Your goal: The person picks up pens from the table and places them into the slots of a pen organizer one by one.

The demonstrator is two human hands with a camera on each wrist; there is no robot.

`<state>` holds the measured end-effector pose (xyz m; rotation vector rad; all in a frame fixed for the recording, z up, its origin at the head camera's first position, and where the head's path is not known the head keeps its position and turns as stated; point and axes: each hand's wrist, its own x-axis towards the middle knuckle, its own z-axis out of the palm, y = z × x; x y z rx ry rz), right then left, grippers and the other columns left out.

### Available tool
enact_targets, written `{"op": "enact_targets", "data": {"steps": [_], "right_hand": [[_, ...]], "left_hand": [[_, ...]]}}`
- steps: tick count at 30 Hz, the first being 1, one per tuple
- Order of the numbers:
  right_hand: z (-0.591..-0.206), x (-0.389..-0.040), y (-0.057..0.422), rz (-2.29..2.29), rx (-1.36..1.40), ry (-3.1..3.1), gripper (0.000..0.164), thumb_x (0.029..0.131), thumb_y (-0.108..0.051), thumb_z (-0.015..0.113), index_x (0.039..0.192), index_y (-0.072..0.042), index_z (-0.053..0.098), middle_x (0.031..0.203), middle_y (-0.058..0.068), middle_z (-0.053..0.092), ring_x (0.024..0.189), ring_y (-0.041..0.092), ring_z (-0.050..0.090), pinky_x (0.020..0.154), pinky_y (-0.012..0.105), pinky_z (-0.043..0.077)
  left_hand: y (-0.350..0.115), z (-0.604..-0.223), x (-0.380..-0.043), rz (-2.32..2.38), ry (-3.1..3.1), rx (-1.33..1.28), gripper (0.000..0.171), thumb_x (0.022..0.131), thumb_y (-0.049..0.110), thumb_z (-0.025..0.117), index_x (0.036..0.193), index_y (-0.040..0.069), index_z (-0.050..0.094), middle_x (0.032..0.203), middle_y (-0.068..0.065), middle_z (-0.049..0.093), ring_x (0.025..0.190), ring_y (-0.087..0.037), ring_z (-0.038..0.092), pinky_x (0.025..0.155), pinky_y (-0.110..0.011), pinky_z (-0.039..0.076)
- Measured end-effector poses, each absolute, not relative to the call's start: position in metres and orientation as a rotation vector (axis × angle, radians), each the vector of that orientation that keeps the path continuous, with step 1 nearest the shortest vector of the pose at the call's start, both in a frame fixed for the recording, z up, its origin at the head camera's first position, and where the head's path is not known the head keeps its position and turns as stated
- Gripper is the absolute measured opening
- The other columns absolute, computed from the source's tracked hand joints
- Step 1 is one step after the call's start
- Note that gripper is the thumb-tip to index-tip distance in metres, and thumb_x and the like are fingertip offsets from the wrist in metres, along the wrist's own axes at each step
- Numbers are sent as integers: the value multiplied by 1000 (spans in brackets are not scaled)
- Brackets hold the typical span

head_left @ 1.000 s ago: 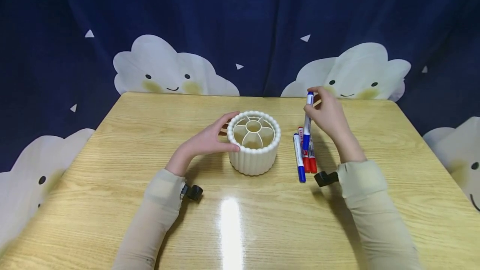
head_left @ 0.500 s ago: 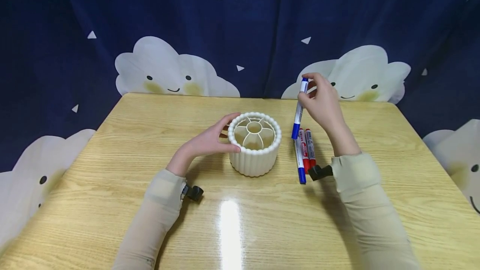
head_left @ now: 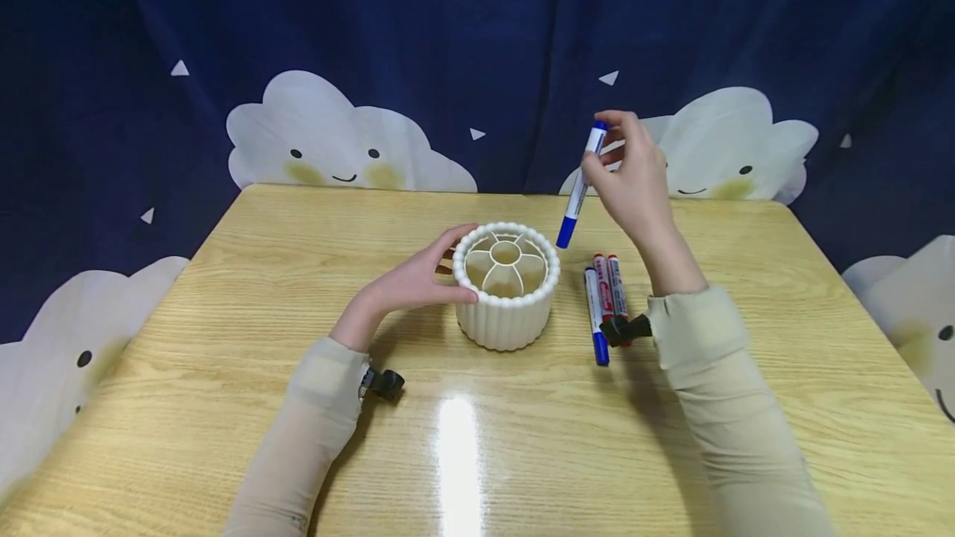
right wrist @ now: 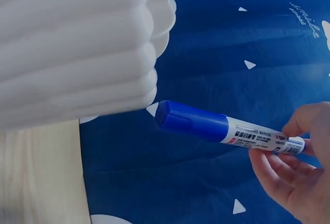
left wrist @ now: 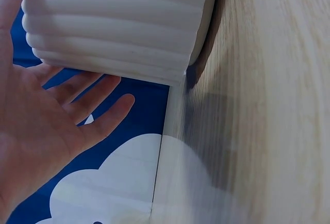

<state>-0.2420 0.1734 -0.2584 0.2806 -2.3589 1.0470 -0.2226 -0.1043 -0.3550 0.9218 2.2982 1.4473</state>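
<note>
The left hand [head_left: 421, 274] grips the holder [head_left: 504, 323] at nine o'clock; the right hand [head_left: 632, 175] pinches one marker [head_left: 577, 199] aloft toward two o'clock. No marker shows inside yet; three markers [head_left: 605, 292] lie untouched just past three o'clock.

Glossy wood-look table [head_left: 559, 437], plastic holder [head_left: 505, 326]

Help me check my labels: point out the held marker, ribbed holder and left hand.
Held marker [right wrist: 240, 132]: right wrist view, white barrel.
Ribbed holder [head_left: 503, 323]: head view, outer wall.
Left hand [head_left: 410, 280]: head view, middle of hand.
</note>
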Motion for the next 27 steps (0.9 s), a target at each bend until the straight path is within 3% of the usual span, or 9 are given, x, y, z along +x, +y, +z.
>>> {"op": "enact_targets", "data": {"steps": [8, 15, 27], "right_hand": [[-251, -243, 159, 1095, 310, -2243, 40, 85, -11, 56, 124, -9, 48, 102, 8, 52, 78, 10, 53, 65, 14, 45], [-246, -241, 146, 1153, 349, -2184, 39, 85, -10, 57, 122, -8, 46, 102, 8, 54, 78, 8, 52, 64, 14, 45], [-251, -236, 127, 1173, 491, -2156, 38, 83, -9, 60, 119, -6, 48, 100, 9, 56, 80, 12, 57, 64, 14, 47]], "left_hand": [[-105, -351, -221, 1444, 2297, 933, 94, 72, 29, 77, 144, 15, 18, 137, -15, 35, 120, -27, 39, 97, -43, 38], [-105, -357, -225, 1430, 2308, 930, 93, 72, 28, 77, 144, 21, 18, 137, -12, 36, 120, -25, 39, 97, -42, 39], [-103, -330, -208, 1391, 2307, 915, 91, 76, 19, 74, 145, 9, 15, 137, -14, 36, 121, -24, 40, 98, -37, 39]]}}
